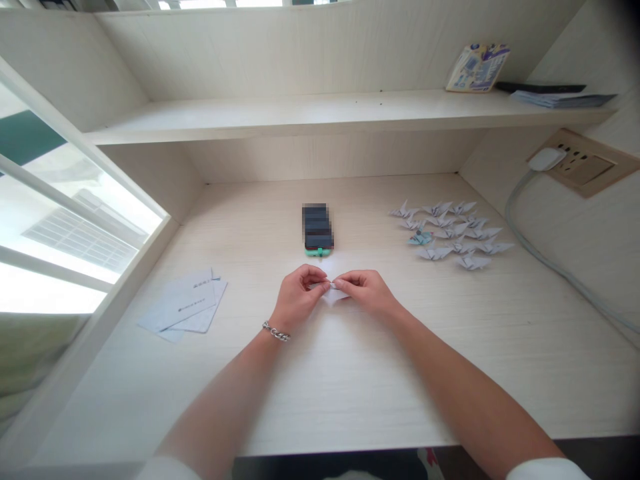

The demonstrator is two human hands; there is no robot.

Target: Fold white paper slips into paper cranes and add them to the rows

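the left hand (299, 297) and right hand (367, 293) pinch a small sheet of white paper (334, 295) at a fold, the grip almost closed on it from both sides; the crease itself looks hidden by the fingers. the counter (350, 380) lies under the grip, a phone (317, 230) straight ahead, folded paper cranes (450, 230) ahead and right.

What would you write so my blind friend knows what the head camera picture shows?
The left hand and right hand pinch a small white paper on a pale wooden desk. Folded paper cranes lie to the right of a phone.
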